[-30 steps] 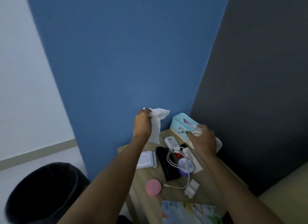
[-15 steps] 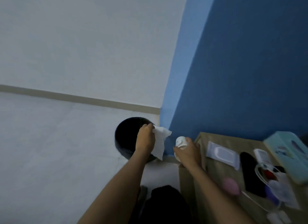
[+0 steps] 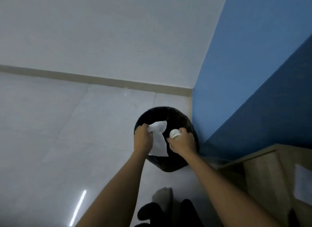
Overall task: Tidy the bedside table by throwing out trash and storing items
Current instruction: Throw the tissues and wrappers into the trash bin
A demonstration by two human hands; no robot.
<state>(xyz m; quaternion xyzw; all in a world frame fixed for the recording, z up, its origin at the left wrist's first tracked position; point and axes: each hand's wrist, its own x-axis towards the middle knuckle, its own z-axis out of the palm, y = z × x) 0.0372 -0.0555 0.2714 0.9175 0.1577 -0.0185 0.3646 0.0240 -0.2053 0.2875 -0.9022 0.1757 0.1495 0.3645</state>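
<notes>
Both my hands hover over the black trash bin [image 3: 177, 115] standing on the floor in the corner. My left hand [image 3: 142, 139] grips a white tissue [image 3: 158, 140] that hangs down over the bin's opening. My right hand [image 3: 182, 143] holds a small white paper cup [image 3: 174, 134], its rim turned toward the tissue. The bedside table [image 3: 263, 161] shows only as a wooden corner at the right; a white item [image 3: 302, 182] lies on it at the frame's edge.
A blue wall [image 3: 253, 91] rises right behind the bin and the table. White tiled floor [image 3: 67, 142] spreads to the left up to a beige skirting. My dark feet [image 3: 152, 211] show at the bottom.
My view has swung left, away from the table and onto the bin. Both hands carried the tissue and the cup from the table's side to above the bin's opening.
</notes>
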